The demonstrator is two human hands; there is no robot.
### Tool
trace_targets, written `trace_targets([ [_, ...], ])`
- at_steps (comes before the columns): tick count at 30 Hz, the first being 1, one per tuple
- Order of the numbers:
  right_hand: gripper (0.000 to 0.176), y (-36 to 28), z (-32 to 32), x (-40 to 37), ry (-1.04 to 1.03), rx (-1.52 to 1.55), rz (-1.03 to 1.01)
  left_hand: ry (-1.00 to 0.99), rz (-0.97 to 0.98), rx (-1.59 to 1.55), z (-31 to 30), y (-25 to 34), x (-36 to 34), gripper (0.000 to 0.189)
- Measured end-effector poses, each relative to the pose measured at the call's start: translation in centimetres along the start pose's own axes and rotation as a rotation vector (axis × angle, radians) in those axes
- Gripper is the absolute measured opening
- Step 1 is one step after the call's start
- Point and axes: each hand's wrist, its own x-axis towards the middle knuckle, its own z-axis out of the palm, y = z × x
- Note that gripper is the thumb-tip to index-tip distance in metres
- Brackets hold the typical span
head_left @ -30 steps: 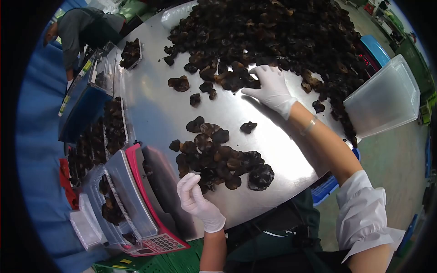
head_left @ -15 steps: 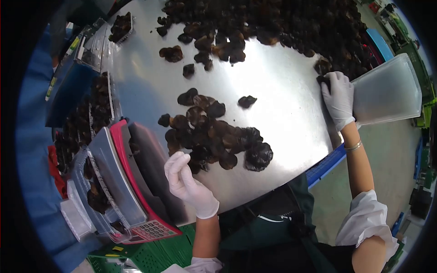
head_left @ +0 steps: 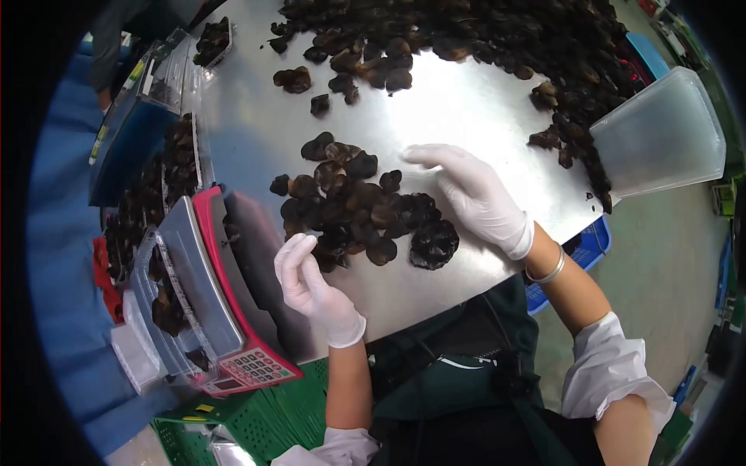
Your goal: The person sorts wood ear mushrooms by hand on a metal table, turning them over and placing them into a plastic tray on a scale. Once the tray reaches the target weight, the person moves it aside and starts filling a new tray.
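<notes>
A small pile of dark brown wood ear mushrooms (head_left: 353,211) lies on the steel table (head_left: 497,109). At its lower left is my white-gloved left hand (head_left: 315,293), fingers curled together with nothing visible in them. My right hand (head_left: 482,198), also gloved, hovers at the right of the pile. Its fingers are stretched out, thumb apart, and it holds nothing. A small mushroom piece (head_left: 390,181) sits at the pile's upper right edge, left of my right thumb.
A larger heap of mushrooms (head_left: 482,35) covers the far side. A red-edged scale (head_left: 214,256) with a clear tray on it stands left; filled trays (head_left: 180,159) lie beyond. A translucent container (head_left: 664,136) is at the right edge, with a blue basket (head_left: 594,245) below.
My right hand has come from the right table edge to the pile. The lone mushroom piece has shifted to the pile's edge. My left hand keeps its place and pose.
</notes>
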Motion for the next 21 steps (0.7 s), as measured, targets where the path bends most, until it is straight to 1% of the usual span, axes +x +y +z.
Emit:
trace_targets([
  [2, 0.028, 0.1, -0.8, -1.1, 0.136, -0.273, 0.039, 0.005, 0.004, 0.001, 0.1, 0.0, 0.1, 0.023],
  [3, 0.028, -0.3, -1.0, -1.5, 0.136, -0.275, 0.037, 0.006, 0.007, 0.004, 0.2, 0.1, 0.1, 0.023],
  [5, 0.034, -2.3, -0.7, -3.1, -0.149, -0.710, 0.318, 0.006, 0.009, 0.011, 0.1, 0.1, 0.1, 0.022],
  [6, 0.046, -1.4, 1.4, -5.4, 0.048, -0.868, 0.085, 0.000, 0.009, 0.012, 0.1, 0.0, 0.1, 0.022],
  [7, 0.044, -1.5, 2.2, -6.3, 0.055, -0.833, 0.150, -0.004, 0.006, 0.013, 0.1, -0.1, 0.2, 0.022],
  [9, 0.038, -1.7, 2.6, -7.4, 0.065, -0.815, 0.110, -0.004, 0.019, 0.018, 0.2, -0.2, 0.2, 0.022],
  [10, 0.038, -1.6, 2.5, -7.9, 0.065, -0.814, 0.114, 0.000, 0.031, 0.025, 0.1, -0.3, 0.2, 0.022],
  [12, 0.025, -1.2, 2.1, -8.8, 0.180, -0.243, 0.345, -0.006, 0.023, 0.031, -0.1, -0.4, 0.2, 0.022],
  [13, 0.018, -1.8, 2.0, -8.7, 0.242, 0.028, 0.559, -0.011, 0.015, 0.037, -0.1, -0.5, 0.1, 0.022],
  [15, 0.017, -1.9, 1.6, -9.1, 0.309, 0.363, 0.564, 0.001, 0.015, 0.028, 0.0, -0.3, 0.2, 0.022],
  [16, 0.017, -2.1, 1.5, -9.1, 0.315, 0.360, 0.568, 0.015, 0.020, 0.020, 0.1, -0.2, 0.2, 0.022],
  [18, 0.016, -2.6, 1.3, -8.8, 0.332, 0.590, 0.487, 0.014, 0.019, 0.015, 0.1, -0.4, 0.2, 0.022],
  [19, 0.016, -2.4, 1.3, -8.8, 0.337, 0.588, 0.488, 0.018, 0.021, 0.013, 0.0, -0.4, 0.2, 0.022],
  [21, 0.018, -1.9, 1.3, -8.9, 0.337, 0.725, 0.412, 0.015, 0.009, 0.012, 0.0, -0.4, 0.1, 0.022],
])
